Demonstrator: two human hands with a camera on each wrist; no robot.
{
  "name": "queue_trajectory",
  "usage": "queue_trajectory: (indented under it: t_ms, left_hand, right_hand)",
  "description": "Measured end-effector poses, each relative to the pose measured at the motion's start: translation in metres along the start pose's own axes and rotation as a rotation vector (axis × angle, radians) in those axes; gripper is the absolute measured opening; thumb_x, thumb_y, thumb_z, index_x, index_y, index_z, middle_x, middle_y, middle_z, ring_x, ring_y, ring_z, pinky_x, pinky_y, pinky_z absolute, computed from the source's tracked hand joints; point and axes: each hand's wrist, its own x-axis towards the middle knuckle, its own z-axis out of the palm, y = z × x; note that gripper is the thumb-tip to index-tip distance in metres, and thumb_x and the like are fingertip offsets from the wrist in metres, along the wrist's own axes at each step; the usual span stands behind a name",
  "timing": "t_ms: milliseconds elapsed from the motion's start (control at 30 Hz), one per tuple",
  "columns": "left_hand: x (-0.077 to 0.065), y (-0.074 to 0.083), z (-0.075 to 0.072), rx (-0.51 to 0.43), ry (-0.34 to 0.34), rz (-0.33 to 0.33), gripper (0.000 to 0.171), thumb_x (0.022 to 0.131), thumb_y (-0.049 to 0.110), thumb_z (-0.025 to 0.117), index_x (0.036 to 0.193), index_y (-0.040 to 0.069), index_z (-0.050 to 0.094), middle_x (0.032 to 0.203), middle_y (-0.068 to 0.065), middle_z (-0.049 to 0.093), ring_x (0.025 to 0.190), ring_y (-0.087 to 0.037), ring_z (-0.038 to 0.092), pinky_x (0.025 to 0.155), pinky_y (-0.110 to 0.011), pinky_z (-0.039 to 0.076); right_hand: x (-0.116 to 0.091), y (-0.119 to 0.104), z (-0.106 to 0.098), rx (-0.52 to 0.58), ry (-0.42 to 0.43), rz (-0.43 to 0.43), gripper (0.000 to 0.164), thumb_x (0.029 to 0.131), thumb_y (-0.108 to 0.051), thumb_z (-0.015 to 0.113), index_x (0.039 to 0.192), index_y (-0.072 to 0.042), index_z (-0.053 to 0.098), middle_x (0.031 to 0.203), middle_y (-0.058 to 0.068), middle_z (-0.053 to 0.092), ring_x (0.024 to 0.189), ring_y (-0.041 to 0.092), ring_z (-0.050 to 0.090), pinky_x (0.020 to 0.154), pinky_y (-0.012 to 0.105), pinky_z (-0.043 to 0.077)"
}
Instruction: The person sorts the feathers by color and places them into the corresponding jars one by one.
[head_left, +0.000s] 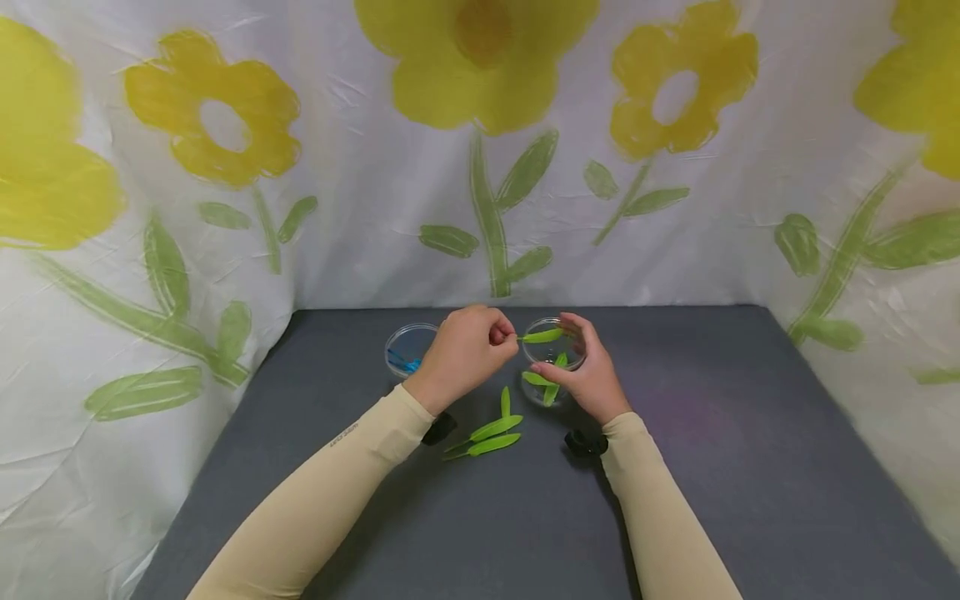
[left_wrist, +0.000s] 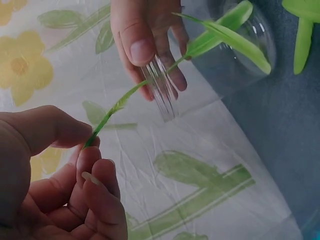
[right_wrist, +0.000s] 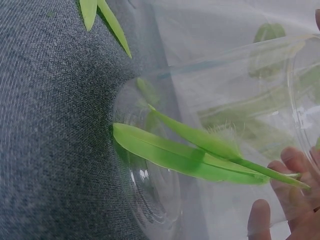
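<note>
My left hand (head_left: 472,346) pinches the thin end of a green feather (head_left: 543,336) between thumb and fingers. The feather stretches across the mouth of a clear plastic cup (right_wrist: 235,75). In the left wrist view, its stem (left_wrist: 117,106) bends slightly as it crosses the cup's rim (left_wrist: 162,95). My right hand (head_left: 597,379) grips that cup near the rim, thumb on one side and fingers round the other. More green feathers lie inside the cup, one long feather (right_wrist: 190,160) slanting from base toward mouth.
Three loose green feathers (head_left: 495,444) lie on the dark grey table (head_left: 487,525) between my forearms. Beyond my left hand stands another clear cup (head_left: 387,346) with blue feathers (head_left: 405,364) in it. A flower-painted white curtain (head_left: 352,242) hangs behind.
</note>
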Motion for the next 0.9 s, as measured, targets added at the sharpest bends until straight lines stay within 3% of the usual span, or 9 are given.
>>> queue_trajectory:
  t_ms: [167,467,700,900]
  left_hand:
    - [-0.004,0.004,0.009,-0.053,-0.011,0.002,0.014,0.101,0.026,0.077,0.104,0.013,0.080,0.092,0.000,0.070,0.083,-0.014,0.064,0.076,-0.032,0.057]
    - [-0.007,-0.002,0.007,-0.046,0.019,0.006,0.014,0.101,0.026,0.076,0.106,0.013,0.080,0.094,-0.001,0.070,0.084,-0.016,0.065,0.077,-0.034,0.058]
    - [-0.007,-0.008,0.015,-0.020,-0.082,-0.072,0.021,0.099,0.025,0.080,0.114,0.010,0.079,0.098,-0.003,0.072,0.087,-0.017,0.068,0.079,-0.035,0.060]
    - [-0.004,-0.009,0.021,-0.034,-0.093,-0.047,0.019,0.101,0.027,0.078,0.113,0.012,0.081,0.100,-0.002,0.074,0.089,-0.015,0.070,0.080,-0.034,0.061]
  right_hand:
    - [-0.008,0.003,-0.002,-0.005,-0.003,0.025,0.094,0.090,-0.044,0.090,0.166,-0.029,0.034,0.166,0.002,0.048,0.156,0.027,0.044,0.129,0.059,0.032]
    - [-0.001,0.002,-0.004,-0.003,0.001,0.001,0.095,0.090,-0.049,0.089,0.165,-0.030,0.035,0.166,0.007,0.047,0.156,0.030,0.044,0.128,0.061,0.033]
    - [-0.002,0.001,-0.002,-0.014,0.001,0.011,0.096,0.089,-0.049,0.089,0.166,-0.029,0.034,0.166,0.004,0.048,0.156,0.027,0.044,0.128,0.059,0.033]
    - [0.000,-0.001,0.000,-0.009,-0.011,0.005,0.098,0.090,-0.049,0.088,0.167,-0.026,0.032,0.167,0.002,0.046,0.157,0.028,0.042,0.129,0.059,0.032]
